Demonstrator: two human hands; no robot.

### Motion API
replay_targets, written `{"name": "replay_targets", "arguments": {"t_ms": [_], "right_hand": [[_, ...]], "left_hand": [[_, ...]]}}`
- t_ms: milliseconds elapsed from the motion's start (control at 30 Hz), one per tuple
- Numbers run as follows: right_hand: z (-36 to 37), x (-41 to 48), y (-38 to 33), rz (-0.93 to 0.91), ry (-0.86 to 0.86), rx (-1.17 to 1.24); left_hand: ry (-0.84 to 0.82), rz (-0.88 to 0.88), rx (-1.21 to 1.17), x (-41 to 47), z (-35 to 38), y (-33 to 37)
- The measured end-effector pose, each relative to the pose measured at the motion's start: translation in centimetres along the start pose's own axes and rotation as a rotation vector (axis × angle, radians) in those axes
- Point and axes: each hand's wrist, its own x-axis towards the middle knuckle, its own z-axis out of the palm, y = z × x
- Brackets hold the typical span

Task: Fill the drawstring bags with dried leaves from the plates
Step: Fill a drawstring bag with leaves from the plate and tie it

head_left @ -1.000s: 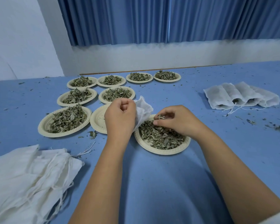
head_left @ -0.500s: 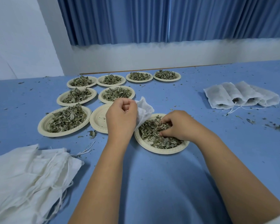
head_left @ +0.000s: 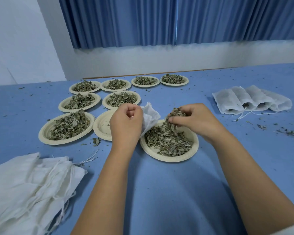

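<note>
My left hand [head_left: 126,123] grips a white drawstring bag [head_left: 150,117] by its mouth, just left of a cream paper plate [head_left: 168,158] heaped with dried leaves. My right hand [head_left: 193,119] holds a clump of dried leaves [head_left: 174,114] lifted above that plate, close to the bag's opening. Some leaves trail down from the clump onto the pile.
An empty plate [head_left: 101,127] lies behind my left hand. Several leaf-filled plates [head_left: 66,128] sit further left and back. A pile of empty white bags [head_left: 29,187] lies at the near left. Filled bags [head_left: 251,100] lie at the right. Leaf crumbs [head_left: 285,132] litter the blue table.
My right hand dipped into the plate's pile, closed on a clump of leaves and lifted it toward the bag. My left hand kept its hold on the bag.
</note>
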Motion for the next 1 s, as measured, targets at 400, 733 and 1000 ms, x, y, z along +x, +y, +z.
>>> {"name": "replay_targets", "arguments": {"t_ms": [400,733,1000], "right_hand": [[2.2,-0.1,-1.1,0.022,0.069,0.818],[2.6,-0.2,-1.1,0.188,-0.094,1.057],[2.9,-0.1,-0.5,0.195,-0.07,0.805]], "left_hand": [[-0.134,0.086,0.217,-0.6,1.0,-0.3],[-0.111,0.022,0.137,-0.7,1.2,0.0],[-0.116,0.018,0.114,-0.8,1.2,0.0]]}}
